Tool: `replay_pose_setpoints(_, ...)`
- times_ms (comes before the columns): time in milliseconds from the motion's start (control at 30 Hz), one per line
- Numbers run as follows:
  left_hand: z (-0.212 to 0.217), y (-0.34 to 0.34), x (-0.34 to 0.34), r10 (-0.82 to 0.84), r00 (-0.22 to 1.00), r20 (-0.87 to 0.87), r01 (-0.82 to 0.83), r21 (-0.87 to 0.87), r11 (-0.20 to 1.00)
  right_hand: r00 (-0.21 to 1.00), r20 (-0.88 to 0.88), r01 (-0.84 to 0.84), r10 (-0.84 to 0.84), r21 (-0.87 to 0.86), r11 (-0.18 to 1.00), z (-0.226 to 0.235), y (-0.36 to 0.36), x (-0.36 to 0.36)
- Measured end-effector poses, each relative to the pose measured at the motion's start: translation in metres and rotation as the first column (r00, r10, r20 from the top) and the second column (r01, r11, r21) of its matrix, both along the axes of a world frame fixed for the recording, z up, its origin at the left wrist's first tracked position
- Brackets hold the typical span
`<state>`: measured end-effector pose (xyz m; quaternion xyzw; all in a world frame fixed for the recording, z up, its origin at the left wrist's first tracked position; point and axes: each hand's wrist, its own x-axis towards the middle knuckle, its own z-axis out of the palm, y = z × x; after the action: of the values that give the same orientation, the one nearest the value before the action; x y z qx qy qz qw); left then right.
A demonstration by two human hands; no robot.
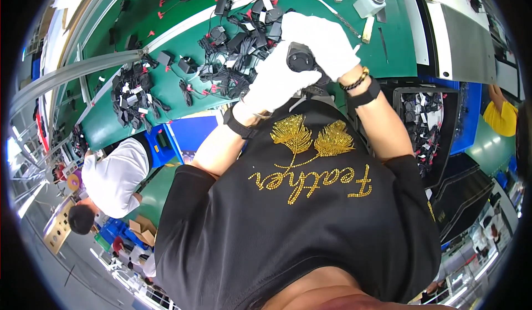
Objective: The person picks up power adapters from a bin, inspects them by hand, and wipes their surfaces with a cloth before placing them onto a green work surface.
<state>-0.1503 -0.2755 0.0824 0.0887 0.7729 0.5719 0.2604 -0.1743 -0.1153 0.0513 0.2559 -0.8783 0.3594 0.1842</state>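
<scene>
Both my hands wear white gloves and meet over the near edge of the green worktable [327, 5]. Between them is a black device with a round face [300, 59], its kind not clear to me. My left hand [274, 80] wraps its left and near side, thumb stretched across below the round face. Curled over its far and right side is my right hand [324, 41]; its fingertips are partly hidden. Just beyond and left of my hands lies a pile of similar black devices with bundled cables and red tips [238, 52].
A second cable pile [134, 96] sits farther left. At the far right are a white dispenser bottle [369, 4], a toothbrush [327, 6] and a thin dark tool [383, 45]. By my right arm stands a black bin of cabled parts [424, 124]. A person in white [116, 171] works at left.
</scene>
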Motion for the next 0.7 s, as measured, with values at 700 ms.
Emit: replay_pose_setpoints(700, 0.023, 0.006, 0.011, 0.108, 0.994, -0.020, -0.105, 0.131, 0.986, 0.961, 0.273, 0.250, 0.040, -0.923, 0.291, 0.045, 0.005, 0.054)
